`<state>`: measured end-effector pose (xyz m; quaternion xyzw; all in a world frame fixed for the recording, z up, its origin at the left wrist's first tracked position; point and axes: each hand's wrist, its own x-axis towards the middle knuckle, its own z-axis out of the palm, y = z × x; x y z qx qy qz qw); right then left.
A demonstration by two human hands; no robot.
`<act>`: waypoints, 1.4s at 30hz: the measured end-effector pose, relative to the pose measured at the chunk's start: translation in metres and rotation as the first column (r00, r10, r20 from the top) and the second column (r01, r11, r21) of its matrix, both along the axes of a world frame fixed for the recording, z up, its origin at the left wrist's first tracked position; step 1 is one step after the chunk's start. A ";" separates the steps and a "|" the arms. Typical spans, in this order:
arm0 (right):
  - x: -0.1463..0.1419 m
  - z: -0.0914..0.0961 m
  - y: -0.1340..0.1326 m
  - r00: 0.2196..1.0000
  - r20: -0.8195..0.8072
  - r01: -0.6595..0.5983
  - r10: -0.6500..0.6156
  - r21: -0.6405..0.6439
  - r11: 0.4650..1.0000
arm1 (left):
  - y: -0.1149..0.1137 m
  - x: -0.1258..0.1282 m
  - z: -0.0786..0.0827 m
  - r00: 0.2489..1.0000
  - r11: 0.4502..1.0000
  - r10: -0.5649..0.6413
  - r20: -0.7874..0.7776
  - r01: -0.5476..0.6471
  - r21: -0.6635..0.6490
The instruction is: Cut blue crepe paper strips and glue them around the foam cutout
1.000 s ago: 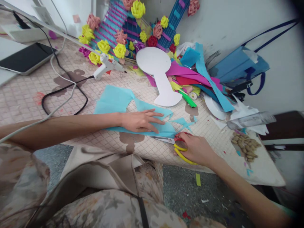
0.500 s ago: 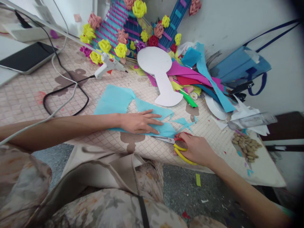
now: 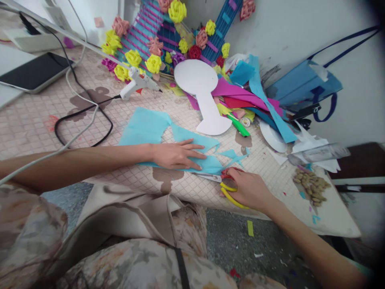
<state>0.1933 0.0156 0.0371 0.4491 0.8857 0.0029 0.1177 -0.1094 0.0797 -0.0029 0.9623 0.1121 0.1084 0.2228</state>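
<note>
My left hand (image 3: 176, 155) lies flat with fingers spread on a light blue sheet (image 3: 144, 124), which looks like thin paper or felt with a gap cut in it. Narrow blue offcuts (image 3: 233, 155) trail from its right end. My right hand (image 3: 248, 188) grips scissors (image 3: 230, 188) with red and yellow handles. Their blades point left along the near edge of the sheet, and the tips lie close to my left fingers. Beyond the sheet rests a white paper cutout (image 3: 207, 108) with a round top, a stem and a curved foot.
A white glue gun (image 3: 136, 83) with a looping black cord (image 3: 57, 127) lies behind on the left. At the back stands a blue craft piece (image 3: 140, 30) with paper roses. Colored scraps (image 3: 237, 92), a clear bottle (image 3: 320, 153) and tan pebble-like pieces (image 3: 313, 186) lie on the right.
</note>
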 end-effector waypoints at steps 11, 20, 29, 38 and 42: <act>-0.008 -0.002 0.003 0.998 -0.018 -0.064 0.065 0.055 0.996 | 0.000 0.000 -0.002 0.999 0.999 0.002 0.040 -0.004 0.035; -0.002 -0.004 0.004 0.996 -0.009 -0.092 0.093 0.118 0.989 | -0.001 0.000 0.001 1.000 1.000 0.016 -0.009 -0.015 0.022; 0.000 -0.001 0.005 0.997 -0.013 -0.080 0.082 0.099 0.992 | 0.001 0.011 0.001 1.000 1.000 0.018 -0.009 -0.019 -0.002; 0.013 -0.004 0.004 0.998 -0.004 -0.062 0.063 0.109 0.992 | 0.005 0.030 -0.001 0.998 0.999 0.006 0.056 -0.008 0.040; 0.013 -0.006 0.003 0.998 -0.013 -0.058 0.060 0.127 0.990 | 0.004 0.030 0.006 0.995 0.993 0.073 0.070 -0.079 0.082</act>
